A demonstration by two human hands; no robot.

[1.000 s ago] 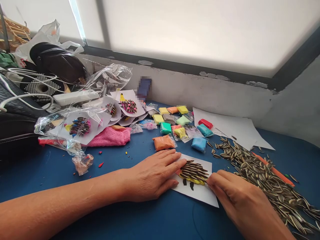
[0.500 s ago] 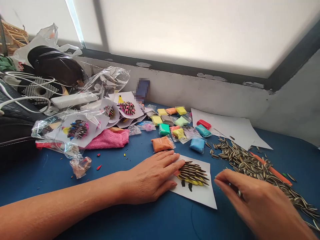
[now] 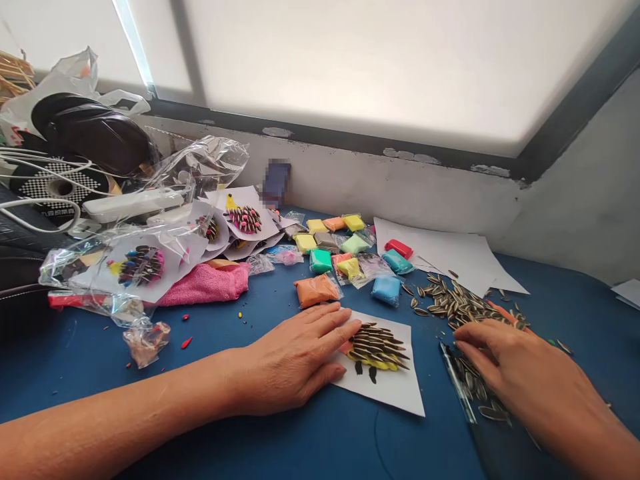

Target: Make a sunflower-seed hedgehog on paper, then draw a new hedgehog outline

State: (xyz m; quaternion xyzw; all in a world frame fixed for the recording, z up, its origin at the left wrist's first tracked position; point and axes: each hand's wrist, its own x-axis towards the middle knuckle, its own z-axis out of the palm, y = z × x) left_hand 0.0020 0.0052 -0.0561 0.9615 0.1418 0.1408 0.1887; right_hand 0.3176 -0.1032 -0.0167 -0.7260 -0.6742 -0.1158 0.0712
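Observation:
My left hand (image 3: 300, 357) lies flat with fingers stretched over the left part of a white paper card (image 3: 400, 393), holding nothing. On the card is a hedgehog figure (image 3: 377, 347): rows of striped sunflower seeds stand in yellow clay, with two black feet below. My fingers cover its pinkish front end in part. My right hand (image 3: 520, 373) hovers over a heap of sunflower seeds (image 3: 453, 300) at the right, thumb and forefinger drawn together. Whether a seed is between the fingertips cannot be made out. A clear pen (image 3: 457, 383) lies beside this hand.
Wrapped clay packets, including an orange one (image 3: 317, 290) and a blue one (image 3: 386, 290), sit beyond the card. White sheets (image 3: 440, 250) lie behind the seeds. At left are a pink cloth (image 3: 205, 285), finished hedgehog cards (image 3: 245, 217), plastic wrap and a black spool (image 3: 60, 187).
My right hand has moved away from the card's right edge to the seed heap, uncovering the pen. My left hand stays on the card. The view has shifted slightly to the right.

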